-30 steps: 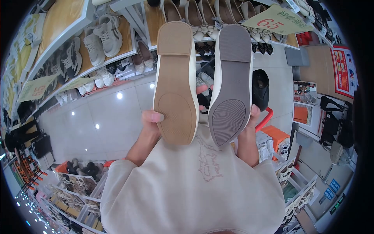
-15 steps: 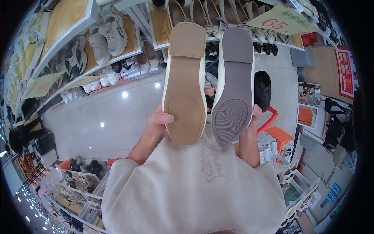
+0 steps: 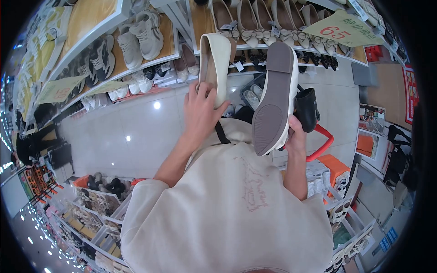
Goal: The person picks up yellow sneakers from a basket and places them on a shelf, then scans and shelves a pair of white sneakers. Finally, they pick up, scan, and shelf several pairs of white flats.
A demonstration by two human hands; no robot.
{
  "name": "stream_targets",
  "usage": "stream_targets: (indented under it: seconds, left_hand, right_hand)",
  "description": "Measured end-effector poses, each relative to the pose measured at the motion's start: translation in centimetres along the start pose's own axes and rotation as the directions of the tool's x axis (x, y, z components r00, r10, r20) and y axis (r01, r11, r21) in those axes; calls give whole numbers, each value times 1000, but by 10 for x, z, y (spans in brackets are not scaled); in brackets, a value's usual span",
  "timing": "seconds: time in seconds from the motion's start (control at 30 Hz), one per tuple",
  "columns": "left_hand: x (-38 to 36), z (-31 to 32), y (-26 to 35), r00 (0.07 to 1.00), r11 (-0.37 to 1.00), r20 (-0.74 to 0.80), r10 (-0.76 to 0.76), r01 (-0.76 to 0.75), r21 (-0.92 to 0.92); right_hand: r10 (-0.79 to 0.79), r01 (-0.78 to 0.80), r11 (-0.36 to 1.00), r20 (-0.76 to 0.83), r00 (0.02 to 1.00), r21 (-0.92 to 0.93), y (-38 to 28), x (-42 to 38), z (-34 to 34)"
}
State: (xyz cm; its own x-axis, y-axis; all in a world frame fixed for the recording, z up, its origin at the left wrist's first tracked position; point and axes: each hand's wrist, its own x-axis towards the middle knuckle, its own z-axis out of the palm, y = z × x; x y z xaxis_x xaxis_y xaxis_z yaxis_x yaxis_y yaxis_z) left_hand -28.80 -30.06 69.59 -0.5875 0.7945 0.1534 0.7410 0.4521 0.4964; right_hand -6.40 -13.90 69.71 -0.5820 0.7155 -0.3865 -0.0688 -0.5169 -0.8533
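My left hand (image 3: 203,107) is closed around the toe end of a cream flat shoe (image 3: 222,59), heel up, its opening facing left and its tan insole showing. My right hand (image 3: 297,134) grips a second cream flat shoe (image 3: 292,91) near its pointed toe. That shoe's grey sole (image 3: 276,91) faces me, with a ribbed patch at the front. Just beyond the right hand is a black shoe (image 3: 307,109), beside a red curved handle (image 3: 322,143). The right fingers behind the shoe are partly hidden.
Ahead, a shelf (image 3: 200,32) carries several cream flats with bows (image 3: 258,22) behind a green price sign (image 3: 343,29). Sneakers (image 3: 145,36) line the left shelf. A basket with shoes (image 3: 253,93) stands on the floor. Racks (image 3: 95,200) flank me behind.
My left hand has turned its shoe from sole-facing to side-on, its fingers now over the toe. The right shoe has tilted and shifted slightly right. The whole view has moved a little.
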Motion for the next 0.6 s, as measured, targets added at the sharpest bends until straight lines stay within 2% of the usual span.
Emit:
stream_targets:
  seconds: [0.03,0.13,0.17,0.23,0.27,0.33,0.37,0.4,0.43,0.5,0.57,0.6]
  left_hand:
    - [1,2,-5,997,987,-40,65,-58,151]
    - [5,9,-22,996,974,-31,89,-80,212]
    - [6,11,-26,996,974,-31,87,-79,213]
    - [10,16,-34,996,969,-23,81,-73,237]
    - [13,21,-40,997,969,-22,80,-73,237]
    - [27,33,-56,983,974,-142,113,-81,212]
    - [39,38,-66,984,974,-140,112,-81,211]
    - [54,43,-79,998,990,-38,-56,60,129]
    - [71,48,-92,974,976,78,-214,210,62]
    - [116,52,-120,885,898,275,-375,421,-130]
    - [152,65,-156,940,948,229,-251,287,-139]
    - [165,60,-155,941,948,227,-251,286,-139]
  right_hand:
    - [14,-14,1000,-9,1000,-10,1,0,-2]
    - [13,-13,1000,-19,1000,-2,9,1,-9]
    - [14,-14,1000,-18,1000,-2,8,1,-7]
    - [5,1,994,-57,998,113,4,0,-2]
    - [6,0,993,-57,998,114,6,0,-3]
    - [3,-3,1000,-46,999,11,9,2,-6]
    - [5,-5,1000,-47,999,11,9,2,-6]
    - [16,-16,1000,-41,999,7,8,2,-5]
    - [27,-27,1000,-35,999,2,8,2,-5]
    - [29,-29,1000,-35,999,-2,9,0,-5]
    - [28,-28,1000,-35,999,-3,10,-2,-5]
    - [29,-30,999,-50,998,-13,10,-4,-5]
